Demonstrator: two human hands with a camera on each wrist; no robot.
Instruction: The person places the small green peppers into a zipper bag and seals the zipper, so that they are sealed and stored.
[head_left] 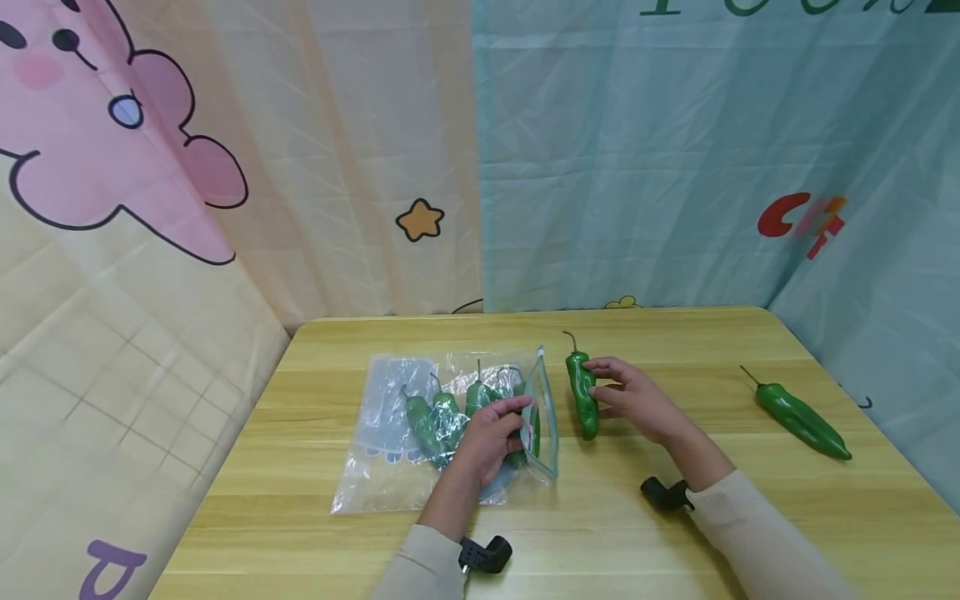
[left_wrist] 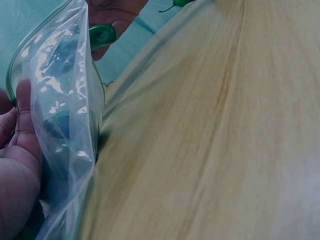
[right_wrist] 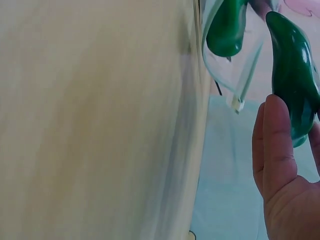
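Observation:
A clear zip bag lies on the table with its mouth, edged in pale green, held apart on the right side. My left hand pinches the upper layer at that mouth; the left wrist view has its fingers against the film. Inside the bag are several green chili peppers. Just right of the mouth, my right hand grips another green chili pepper between thumb and fingers, its stem pointing away from me. In the right wrist view this pepper is close to the bag's opening.
One more green chili pepper lies at the right of the wooden table. A white slider sits at one end of the bag's zip. Printed curtains hang behind the table and along its sides.

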